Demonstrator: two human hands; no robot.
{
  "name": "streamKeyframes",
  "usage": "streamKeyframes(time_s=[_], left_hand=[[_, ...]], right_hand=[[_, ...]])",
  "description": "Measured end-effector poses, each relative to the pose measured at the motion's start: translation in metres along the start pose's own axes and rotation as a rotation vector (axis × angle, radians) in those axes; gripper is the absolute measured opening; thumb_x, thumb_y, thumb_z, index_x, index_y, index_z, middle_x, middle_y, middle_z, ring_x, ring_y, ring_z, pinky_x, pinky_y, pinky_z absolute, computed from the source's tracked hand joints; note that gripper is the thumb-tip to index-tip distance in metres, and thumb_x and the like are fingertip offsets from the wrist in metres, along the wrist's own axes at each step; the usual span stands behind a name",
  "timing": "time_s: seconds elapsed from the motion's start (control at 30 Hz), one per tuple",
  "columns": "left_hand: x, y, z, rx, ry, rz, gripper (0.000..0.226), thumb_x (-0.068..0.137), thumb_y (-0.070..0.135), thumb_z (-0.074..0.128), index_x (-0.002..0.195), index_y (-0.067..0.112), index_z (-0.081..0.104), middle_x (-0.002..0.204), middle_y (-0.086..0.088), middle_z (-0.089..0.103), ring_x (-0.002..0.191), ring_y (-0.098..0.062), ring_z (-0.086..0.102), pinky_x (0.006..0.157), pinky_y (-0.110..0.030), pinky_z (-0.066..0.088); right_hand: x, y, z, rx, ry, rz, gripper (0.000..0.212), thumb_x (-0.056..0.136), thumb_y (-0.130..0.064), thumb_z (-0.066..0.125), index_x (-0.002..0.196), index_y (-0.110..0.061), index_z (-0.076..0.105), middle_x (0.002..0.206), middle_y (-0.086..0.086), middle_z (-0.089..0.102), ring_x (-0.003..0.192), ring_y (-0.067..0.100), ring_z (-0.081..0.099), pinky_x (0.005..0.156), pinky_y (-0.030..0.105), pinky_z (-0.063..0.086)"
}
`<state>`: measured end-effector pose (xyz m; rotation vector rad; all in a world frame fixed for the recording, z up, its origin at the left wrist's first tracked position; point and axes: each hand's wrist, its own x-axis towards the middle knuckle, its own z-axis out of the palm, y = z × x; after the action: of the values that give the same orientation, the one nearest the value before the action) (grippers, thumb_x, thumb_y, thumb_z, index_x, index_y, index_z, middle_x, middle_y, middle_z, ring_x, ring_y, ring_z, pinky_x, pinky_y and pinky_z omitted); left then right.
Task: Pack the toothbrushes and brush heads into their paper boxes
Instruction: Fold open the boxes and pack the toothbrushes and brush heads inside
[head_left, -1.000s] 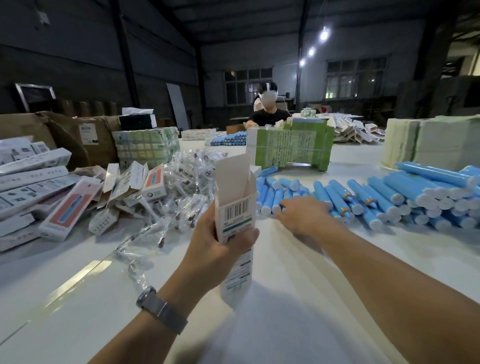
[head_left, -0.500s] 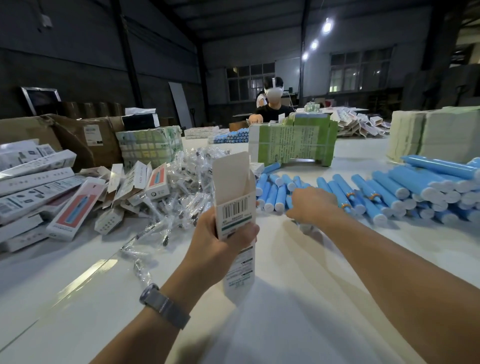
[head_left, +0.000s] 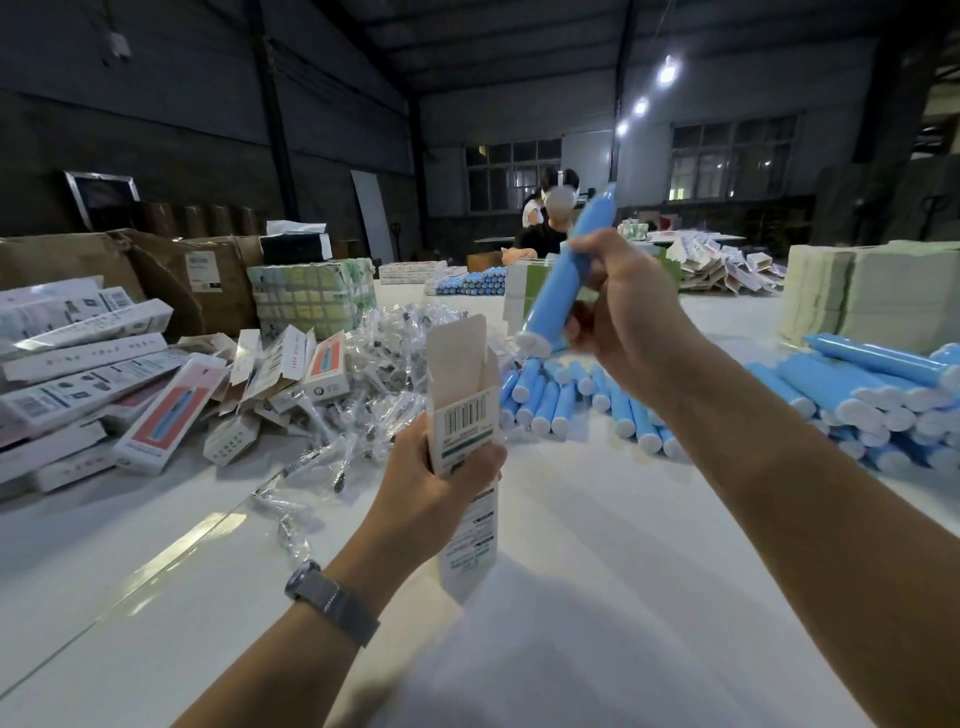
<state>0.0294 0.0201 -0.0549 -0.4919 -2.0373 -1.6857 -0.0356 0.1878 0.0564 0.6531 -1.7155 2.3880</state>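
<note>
My left hand (head_left: 436, 488) grips a white paper box (head_left: 465, 410) upright, its top flap open and its barcode facing me. My right hand (head_left: 623, 306) holds a blue toothbrush handle (head_left: 569, 270) in the air, tilted, white end cap down, just above and to the right of the box's open mouth. More blue handles (head_left: 571, 400) lie in rows on the white table (head_left: 597, 519) behind the box. A heap of brush heads in clear bags (head_left: 374, 374) lies to the left.
Flat and filled paper boxes (head_left: 104, 384) are piled at the left, with brown cartons (head_left: 171, 270) behind them. A bigger heap of blue handles (head_left: 883, 395) and stacked pale sheets (head_left: 878, 291) sit at the right. A person (head_left: 550, 223) sits at the table's far end.
My right hand has picked a blue handle out of the row on the table and lifted it above the box. The left hand keeps the box in the same place.
</note>
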Motion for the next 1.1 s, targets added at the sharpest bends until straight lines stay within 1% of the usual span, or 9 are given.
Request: streamKeyframes(time_s=[0.1,0.17,0.33,0.47,0.63,0.7,0.8,0.97,1.1], left_hand=[[0.001,-0.001,-0.001,0.001,0.011,-0.022,0.053,0.065,0.046,0.067,0.100,0.007,0.064,0.080,-0.009,0.066,0.073,-0.013,0.066,0.067,-0.019,0.056],[0.001,-0.001,-0.001,0.004,0.010,-0.023,0.041,0.071,0.035,0.069,0.100,0.007,0.063,0.081,-0.008,0.066,0.073,-0.013,0.066,0.067,-0.019,0.056],[0.002,-0.003,0.000,0.018,0.014,-0.007,0.030,0.075,0.028,0.065,0.098,0.009,0.064,0.079,-0.004,0.067,0.072,-0.010,0.066,0.064,-0.015,0.053],[0.004,-0.004,-0.001,0.000,0.026,-0.010,0.033,0.074,0.029,0.065,0.099,0.009,0.065,0.077,-0.006,0.067,0.071,-0.007,0.064,0.062,-0.013,0.052],[0.006,-0.006,-0.001,-0.009,0.050,0.012,0.020,0.074,0.025,0.064,0.087,0.010,0.065,0.069,0.002,0.067,0.065,-0.008,0.063,0.061,-0.016,0.052],[0.007,-0.005,-0.002,-0.029,0.077,0.019,0.010,0.074,0.022,0.063,0.081,0.015,0.064,0.066,0.004,0.067,0.062,-0.006,0.062,0.059,-0.016,0.051],[0.009,-0.007,-0.007,0.010,0.102,0.034,0.009,0.078,0.019,0.066,0.083,0.024,0.062,0.067,0.019,0.067,0.065,0.000,0.064,0.058,-0.012,0.049],[0.014,-0.016,-0.020,0.040,0.207,-0.028,0.022,0.091,0.006,0.067,0.093,0.028,0.066,0.079,0.022,0.072,0.072,0.005,0.065,0.066,-0.022,0.045],[0.018,-0.017,-0.026,0.039,0.274,0.001,0.017,0.086,0.013,0.071,0.082,0.029,0.068,0.075,0.020,0.072,0.065,0.005,0.064,0.058,-0.020,0.050]], right_hand=[[-0.022,-0.017,0.025,0.048,-0.143,-0.078,0.026,0.080,-0.025,0.057,0.105,-0.019,0.052,0.072,0.000,0.063,0.052,0.011,0.056,0.049,0.023,0.043],[-0.033,-0.016,0.034,-0.151,-0.199,-0.177,0.025,0.086,-0.021,0.058,0.108,-0.021,0.048,0.081,0.004,0.061,0.052,0.009,0.056,0.048,0.022,0.043],[-0.037,-0.017,0.037,-0.385,-0.169,-0.384,0.030,0.092,-0.009,0.061,0.110,-0.025,0.042,0.088,0.004,0.054,0.056,0.000,0.055,0.049,0.016,0.046],[-0.036,-0.010,0.039,-0.516,-0.151,-0.548,0.039,0.089,-0.008,0.064,0.103,-0.035,0.039,0.094,-0.002,0.054,0.084,0.027,0.063,0.070,0.039,0.059],[-0.030,0.005,0.037,-0.793,-0.362,-0.443,0.039,0.086,-0.010,0.070,0.118,-0.016,0.049,0.098,-0.007,0.058,0.076,0.023,0.060,0.072,0.037,0.056],[-0.028,0.014,0.036,-0.818,-0.401,-0.422,0.039,0.085,-0.011,0.072,0.117,-0.020,0.052,0.097,-0.010,0.056,0.069,0.012,0.054,0.067,0.028,0.052],[-0.024,0.023,0.034,-0.615,-0.388,-0.335,0.029,0.089,-0.017,0.069,0.109,-0.031,0.055,0.097,-0.007,0.057,0.068,0.007,0.051,0.061,0.019,0.048],[-0.012,0.047,0.015,-0.352,-0.308,-0.220,0.020,0.088,-0.018,0.063,0.107,-0.024,0.063,0.081,-0.013,0.061,0.065,0.006,0.056,0.053,0.018,0.044],[0.010,0.092,-0.002,-0.805,-0.184,-0.164,0.015,0.094,-0.012,0.059,0.104,-0.020,0.065,0.090,-0.003,0.065,0.071,0.005,0.058,0.069,0.024,0.048]])
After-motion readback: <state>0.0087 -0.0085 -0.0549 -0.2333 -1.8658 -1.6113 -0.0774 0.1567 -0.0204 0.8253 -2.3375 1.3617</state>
